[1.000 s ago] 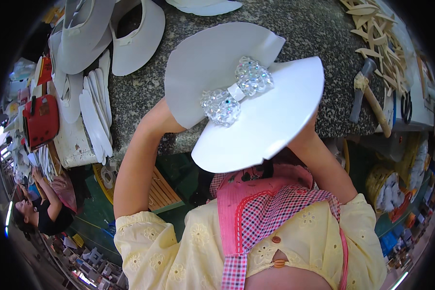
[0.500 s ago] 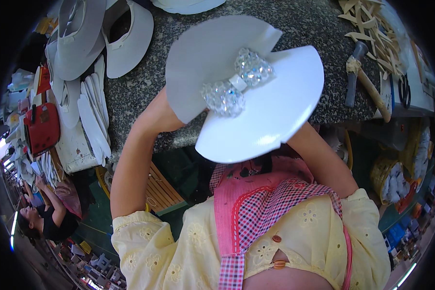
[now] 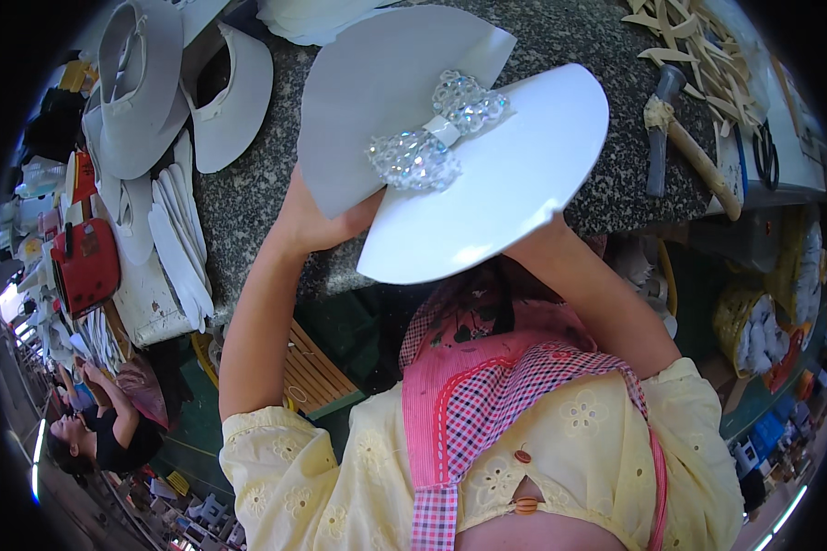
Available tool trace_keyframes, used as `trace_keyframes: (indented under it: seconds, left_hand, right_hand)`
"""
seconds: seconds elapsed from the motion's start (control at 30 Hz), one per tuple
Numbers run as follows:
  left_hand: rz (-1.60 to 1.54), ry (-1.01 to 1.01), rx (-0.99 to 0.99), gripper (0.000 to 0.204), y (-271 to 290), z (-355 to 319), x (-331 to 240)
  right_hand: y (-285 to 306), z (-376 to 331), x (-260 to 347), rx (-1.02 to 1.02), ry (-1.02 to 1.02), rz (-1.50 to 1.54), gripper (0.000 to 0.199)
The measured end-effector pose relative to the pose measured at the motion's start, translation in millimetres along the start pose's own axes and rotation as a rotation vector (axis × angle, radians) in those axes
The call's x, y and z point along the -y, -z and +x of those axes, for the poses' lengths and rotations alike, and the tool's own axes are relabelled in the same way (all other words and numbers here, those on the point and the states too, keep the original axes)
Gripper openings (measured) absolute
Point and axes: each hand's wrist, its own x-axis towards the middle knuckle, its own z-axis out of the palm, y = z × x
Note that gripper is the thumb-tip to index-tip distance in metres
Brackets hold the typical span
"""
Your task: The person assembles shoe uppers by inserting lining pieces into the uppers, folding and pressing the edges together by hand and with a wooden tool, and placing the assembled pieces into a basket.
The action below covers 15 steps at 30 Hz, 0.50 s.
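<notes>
Over the stone-topped bench I hold a white shoe upper (image 3: 515, 193), made of two smooth curved flaps that fan apart. A bow of clear sparkling beads (image 3: 415, 161) with a white band at its centre joins them. My left hand (image 3: 333, 220) grips from beneath, at the gap between the flaps on the left; its fingers are mostly covered by the material. Under the near right edge is my right hand (image 3: 535, 237), closed on the same upper, with its fingers hidden behind the flap.
White shoe uppers (image 3: 239, 119) and a stack of white strips (image 3: 179, 243) lie at left, near a red box-like thing (image 3: 87, 262). To the right are a hammer (image 3: 694, 156), cream wedge-shaped pieces (image 3: 680, 46) and black-handled scissors (image 3: 765, 156). A co-worker (image 3: 110, 427) is far left.
The upper has shifted slightly up and left in the picture and tipped a little, with both hands still at it. The whole view has turned slightly.
</notes>
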Motion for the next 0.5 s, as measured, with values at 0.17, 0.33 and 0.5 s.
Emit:
trace_keyframes:
  seconds: [0.17,0.33,0.5]
  left_hand:
    - [-0.240,0.074,0.075,0.031,-11.9,4.2,8.4]
    - [-0.481,0.182,0.173,0.041,-7.8,9.6,12.1]
    - [-0.216,-0.036,0.210,0.050,-0.3,22.2,18.4]
  right_hand:
    - [-0.3,0.7,0.9,0.040,-0.047,-0.015,0.018]
    - [4.9,-0.7,1.2,0.080,-0.123,0.007,0.017]
    - [20.1,8.5,-1.7,0.051,-0.251,0.302,0.020]
